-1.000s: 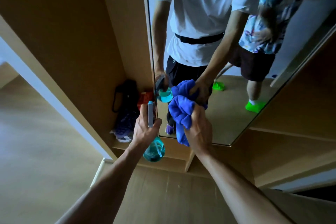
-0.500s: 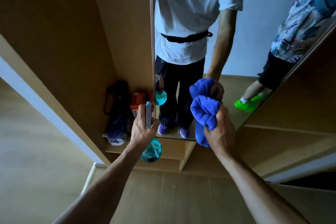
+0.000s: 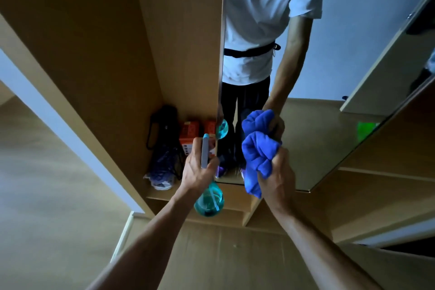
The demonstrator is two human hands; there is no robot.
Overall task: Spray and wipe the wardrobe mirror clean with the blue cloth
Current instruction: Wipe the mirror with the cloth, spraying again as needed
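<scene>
The wardrobe mirror (image 3: 329, 77) stands on the open door ahead and reflects me. My right hand (image 3: 276, 172) grips the bunched blue cloth (image 3: 256, 157) against the glass near the mirror's lower left corner. My left hand (image 3: 197, 167) holds a teal spray bottle (image 3: 208, 200) by its grey head, just left of the mirror's edge. The nozzle points forward, and the round bottle body hangs below my fist.
An open wardrobe shelf holds a black bag (image 3: 162, 134), an orange box (image 3: 188, 136) and a crumpled plastic bag (image 3: 160, 181). Wooden panels (image 3: 94, 54) rise on the left, a second door panel (image 3: 388, 148) is at right, and floorboards lie below.
The view has swung so the mirror's left edge sits nearer centre. My right hand and the cloth have shifted along the lower glass. My left hand keeps the bottle in much the same spot.
</scene>
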